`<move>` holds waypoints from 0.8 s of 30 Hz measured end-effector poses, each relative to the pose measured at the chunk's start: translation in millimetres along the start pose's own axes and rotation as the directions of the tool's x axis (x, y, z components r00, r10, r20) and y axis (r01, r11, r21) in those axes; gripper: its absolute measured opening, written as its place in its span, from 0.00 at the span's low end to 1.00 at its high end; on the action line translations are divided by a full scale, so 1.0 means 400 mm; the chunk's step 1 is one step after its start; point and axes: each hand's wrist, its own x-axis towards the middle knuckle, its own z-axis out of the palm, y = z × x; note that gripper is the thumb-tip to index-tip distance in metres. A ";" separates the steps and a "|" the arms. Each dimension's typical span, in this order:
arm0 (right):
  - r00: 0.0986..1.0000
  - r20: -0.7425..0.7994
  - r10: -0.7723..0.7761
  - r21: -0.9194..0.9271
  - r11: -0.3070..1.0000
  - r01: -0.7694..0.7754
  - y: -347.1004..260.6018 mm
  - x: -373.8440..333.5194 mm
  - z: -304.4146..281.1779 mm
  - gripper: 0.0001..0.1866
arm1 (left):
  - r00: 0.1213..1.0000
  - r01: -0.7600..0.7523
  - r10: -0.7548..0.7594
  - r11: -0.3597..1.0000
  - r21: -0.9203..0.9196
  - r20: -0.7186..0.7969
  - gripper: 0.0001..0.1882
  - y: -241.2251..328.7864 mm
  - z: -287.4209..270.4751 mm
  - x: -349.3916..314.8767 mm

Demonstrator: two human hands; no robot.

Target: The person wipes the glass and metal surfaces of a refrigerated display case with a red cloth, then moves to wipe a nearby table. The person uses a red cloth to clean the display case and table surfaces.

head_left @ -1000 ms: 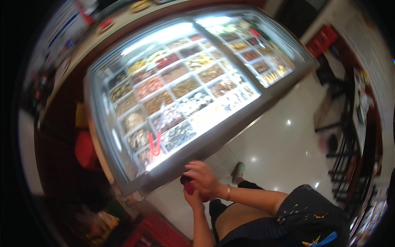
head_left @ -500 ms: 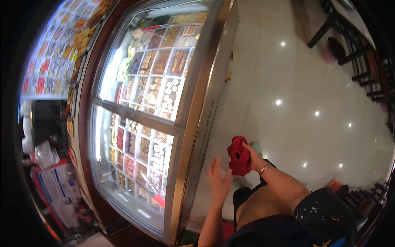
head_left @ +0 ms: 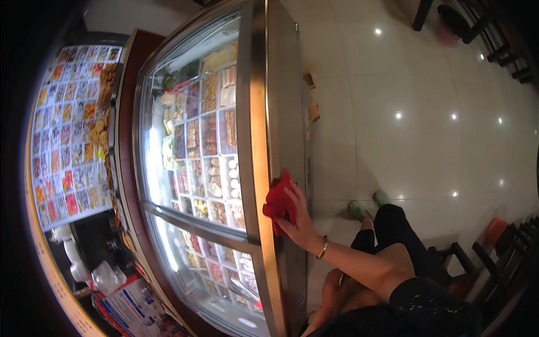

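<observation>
A red cloth (head_left: 277, 201) was bunched in loose folds against the right hand's fingers (head_left: 297, 197). One pointed corner stuck up past them.

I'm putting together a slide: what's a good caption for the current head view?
Right hand holding a red cloth against a food case.

Free room above the tiled floor (head_left: 415, 151), between the display case (head_left: 258, 129) and dark furniture legs (head_left: 423, 14) at right.
</observation>
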 end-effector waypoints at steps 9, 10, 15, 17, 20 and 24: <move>0.958 -0.196 -0.208 0.002 0.977 0.212 0.092 0.479 -0.043 0.29 | 0.883 0.454 -0.458 0.889 0.060 0.102 0.15 -0.183 0.070 0.129; 0.953 -0.229 -0.199 0.017 0.978 0.208 0.098 0.597 -0.058 0.29 | 0.882 0.460 -0.458 0.888 0.005 0.110 0.15 -0.195 0.084 0.149; 0.737 -0.423 -0.527 -0.444 0.830 0.339 0.159 1.184 -0.200 0.25 | 0.843 0.523 -0.485 0.842 -0.137 0.233 0.16 -0.140 0.146 0.272; 0.851 -0.402 -0.338 -0.302 0.926 0.225 0.160 1.212 -0.193 0.24 | 0.848 0.510 -0.466 0.846 -0.154 0.253 0.16 -0.106 0.169 0.314; 0.933 -0.242 -0.265 -0.077 0.964 0.254 0.211 1.039 -0.162 0.24 | 0.859 0.483 -0.440 0.866 -0.129 0.260 0.16 -0.036 0.167 0.377; 0.995 -0.052 0.088 0.137 0.987 -0.080 0.247 0.632 -0.100 0.18 | 0.867 0.372 -0.360 0.928 0.032 0.345 0.16 -0.018 0.153 0.433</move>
